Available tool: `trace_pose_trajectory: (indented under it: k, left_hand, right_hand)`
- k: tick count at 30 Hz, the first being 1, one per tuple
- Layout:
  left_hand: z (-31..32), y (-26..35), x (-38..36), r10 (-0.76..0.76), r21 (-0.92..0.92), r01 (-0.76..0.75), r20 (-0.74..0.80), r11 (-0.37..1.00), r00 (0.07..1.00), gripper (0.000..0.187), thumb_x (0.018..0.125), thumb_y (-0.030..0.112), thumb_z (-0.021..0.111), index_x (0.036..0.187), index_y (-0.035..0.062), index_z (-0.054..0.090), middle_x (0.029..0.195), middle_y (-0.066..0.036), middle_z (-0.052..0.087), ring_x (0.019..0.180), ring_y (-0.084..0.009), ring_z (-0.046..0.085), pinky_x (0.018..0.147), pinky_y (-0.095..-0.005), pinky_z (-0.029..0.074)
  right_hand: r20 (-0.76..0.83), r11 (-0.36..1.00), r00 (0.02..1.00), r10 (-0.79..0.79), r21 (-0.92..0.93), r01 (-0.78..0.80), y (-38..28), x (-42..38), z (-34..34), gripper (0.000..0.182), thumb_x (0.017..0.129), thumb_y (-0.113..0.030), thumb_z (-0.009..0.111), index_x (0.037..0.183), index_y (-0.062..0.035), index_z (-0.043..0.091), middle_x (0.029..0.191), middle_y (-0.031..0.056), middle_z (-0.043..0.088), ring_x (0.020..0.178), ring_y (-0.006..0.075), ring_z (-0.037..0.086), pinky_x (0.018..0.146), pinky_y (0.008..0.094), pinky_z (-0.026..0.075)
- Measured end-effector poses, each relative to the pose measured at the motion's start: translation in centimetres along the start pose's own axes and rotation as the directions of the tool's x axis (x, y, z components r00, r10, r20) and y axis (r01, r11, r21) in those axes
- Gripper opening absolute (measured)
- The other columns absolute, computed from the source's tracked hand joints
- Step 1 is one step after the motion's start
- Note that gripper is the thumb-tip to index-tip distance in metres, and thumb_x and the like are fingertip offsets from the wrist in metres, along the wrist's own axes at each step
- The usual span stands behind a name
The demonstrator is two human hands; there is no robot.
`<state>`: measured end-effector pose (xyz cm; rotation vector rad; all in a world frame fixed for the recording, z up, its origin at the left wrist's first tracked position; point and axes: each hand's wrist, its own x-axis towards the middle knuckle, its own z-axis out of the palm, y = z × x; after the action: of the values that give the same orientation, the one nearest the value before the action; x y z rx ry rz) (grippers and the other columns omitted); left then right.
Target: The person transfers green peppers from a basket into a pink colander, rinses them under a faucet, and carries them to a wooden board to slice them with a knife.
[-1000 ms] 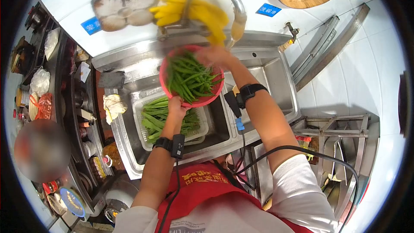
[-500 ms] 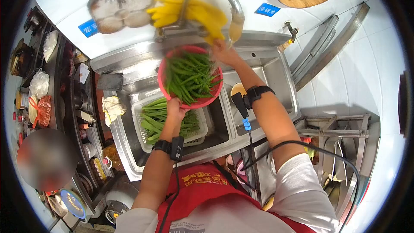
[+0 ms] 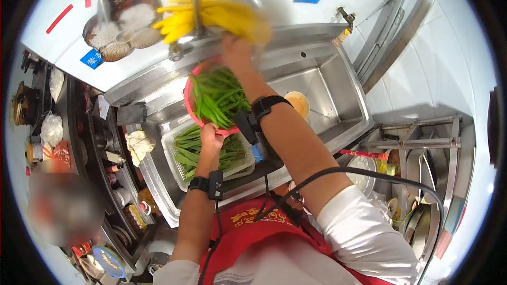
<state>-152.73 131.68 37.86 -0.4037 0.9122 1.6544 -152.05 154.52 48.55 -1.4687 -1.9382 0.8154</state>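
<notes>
My left hand [image 3: 210,140] is closed on the near rim of a pink-red basin [image 3: 188,97] full of long green peppers [image 3: 216,95], held over the left sink bowl. My right hand [image 3: 237,51] is smeared by motion at the basin's far side, by the curved faucet [image 3: 196,5]; its fingers cannot be made out. Yellow rubber gloves [image 3: 216,16] lie behind the faucet. Beneath the basin, a white perforated basket [image 3: 170,153] holds flat green pods [image 3: 193,150]. My right forearm hides part of the basin.
A cream-coloured bowl [image 3: 298,104] sits in the right sink bowl [image 3: 322,87]. A cloth [image 3: 140,145] hangs at the sink's left edge. A dark cable [image 3: 380,178] runs past my right arm. Crowded shelves stand left, a metal rack [image 3: 422,140] right. A blurred round patch lies lower left.
My right hand has moved left from the basin's right rim toward the faucet, and its forearm now crosses the basin's right part. The left hand keeps its grip. The whole view has shifted slightly.
</notes>
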Motion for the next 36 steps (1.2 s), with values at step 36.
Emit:
trace_pose_trajectory:
  k: [36]
  left_hand:
    - [3.0,0.3,-10.1,-0.004,0.314,-0.009,0.041,0.949,0.999,0.060,0.061,-0.003,0.042,0.121,0.0014,0.042,0.117,-0.015,0.051,0.107,-0.0348,0.052,0.090,-0.0546,0.046]
  right_hand:
    - [0.282,0.106,0.690,0.667,0.881,-0.462,23.9,-29.5,-27.9,0.032,0.087,-0.027,0.050,0.108,-0.0036,0.052,0.086,0.0073,0.056,0.070,0.0178,0.056,0.067,0.0339,0.049]
